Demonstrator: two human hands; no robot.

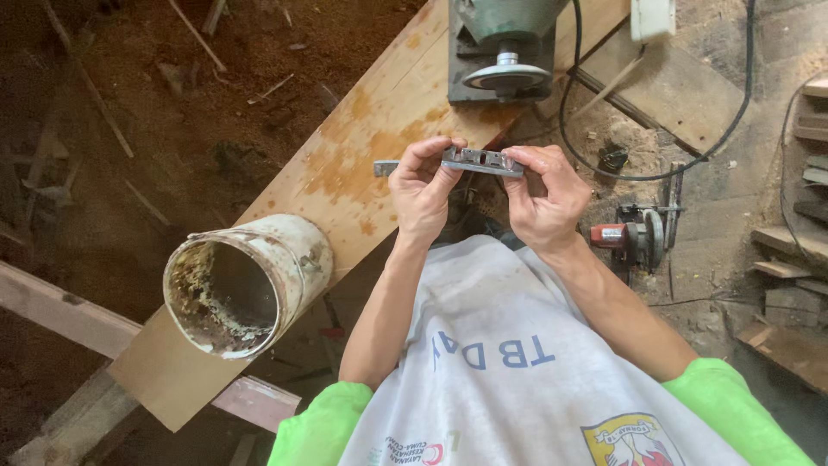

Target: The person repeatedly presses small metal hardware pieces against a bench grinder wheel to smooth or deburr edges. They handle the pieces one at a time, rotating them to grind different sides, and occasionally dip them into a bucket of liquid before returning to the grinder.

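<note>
while pinched at each end by both hands (pixel 483 185), flat grey metal lock plate (pixel 483 160) above rough plank (pixel 362 129)

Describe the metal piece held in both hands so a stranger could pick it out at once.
Start at the long wooden plank running diagonally across the sawdust floor. Near its upper end, below the green machine, the left hand and right hand pinch a slim grey metal bar between them. Unlike the stained white bucket, it is flat, narrow and slotted.
</note>
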